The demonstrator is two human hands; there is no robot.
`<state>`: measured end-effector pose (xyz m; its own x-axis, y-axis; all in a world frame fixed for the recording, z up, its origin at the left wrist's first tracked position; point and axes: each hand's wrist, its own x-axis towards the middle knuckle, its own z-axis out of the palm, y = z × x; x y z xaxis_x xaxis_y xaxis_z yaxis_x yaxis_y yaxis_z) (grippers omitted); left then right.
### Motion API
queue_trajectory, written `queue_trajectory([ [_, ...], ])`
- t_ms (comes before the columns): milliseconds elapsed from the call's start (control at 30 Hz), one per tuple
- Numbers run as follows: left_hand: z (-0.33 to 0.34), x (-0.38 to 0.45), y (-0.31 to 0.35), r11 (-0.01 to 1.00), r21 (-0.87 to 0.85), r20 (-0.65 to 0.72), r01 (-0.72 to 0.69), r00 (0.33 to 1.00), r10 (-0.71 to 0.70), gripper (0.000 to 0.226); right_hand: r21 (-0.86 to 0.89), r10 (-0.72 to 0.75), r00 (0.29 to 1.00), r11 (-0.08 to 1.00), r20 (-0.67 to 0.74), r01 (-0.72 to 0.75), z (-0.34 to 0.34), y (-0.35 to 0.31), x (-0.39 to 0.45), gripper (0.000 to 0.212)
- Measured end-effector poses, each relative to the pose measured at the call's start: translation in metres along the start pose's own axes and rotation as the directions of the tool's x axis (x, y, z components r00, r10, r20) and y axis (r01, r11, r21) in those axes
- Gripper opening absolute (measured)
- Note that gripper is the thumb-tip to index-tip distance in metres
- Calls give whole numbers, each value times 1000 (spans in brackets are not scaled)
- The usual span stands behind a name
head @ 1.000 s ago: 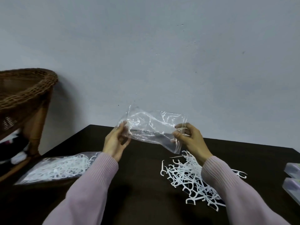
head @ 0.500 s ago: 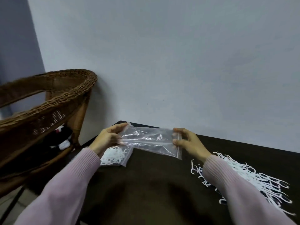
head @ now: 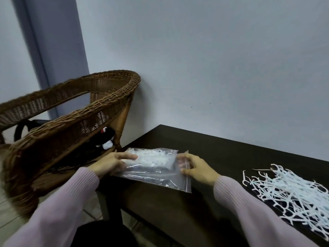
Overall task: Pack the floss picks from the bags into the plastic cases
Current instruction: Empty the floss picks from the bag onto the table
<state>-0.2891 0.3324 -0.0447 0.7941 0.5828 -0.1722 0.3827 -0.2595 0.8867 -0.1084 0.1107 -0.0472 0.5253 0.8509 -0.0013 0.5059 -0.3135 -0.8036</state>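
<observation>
An empty clear zip bag (head: 156, 177) lies flat near the left end of the dark table (head: 222, 154). My left hand (head: 110, 163) grips its left edge and my right hand (head: 195, 168) pinches its right, zip end. The empty bag partly overlaps a second clear bag full of white floss picks (head: 153, 156), which lies just behind it. A loose heap of white floss picks (head: 292, 191) is spread on the table to the right of my right arm. No plastic case is in view.
A brown wicker chair (head: 71, 122) stands close against the table's left end, with dark items on its seat (head: 105, 139). A grey wall runs behind the table. The table's near edge drops to a tiled floor (head: 10, 218).
The view has swung left. Both hands have lowered the empty bag from the air onto the table, over the full bag. The plastic cases have left the view.
</observation>
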Motion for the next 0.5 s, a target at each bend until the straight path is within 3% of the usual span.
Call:
queue_trajectory([
  [233,-7,9,-22,998,51,-159,-46,986,54,52,-121,-37,999,992,34,41,33,-11,22,48],
  [500,3,36,-22,993,75,-181,-89,978,102,67,-322,-18,999,946,31,27,32,-6,44,46],
])
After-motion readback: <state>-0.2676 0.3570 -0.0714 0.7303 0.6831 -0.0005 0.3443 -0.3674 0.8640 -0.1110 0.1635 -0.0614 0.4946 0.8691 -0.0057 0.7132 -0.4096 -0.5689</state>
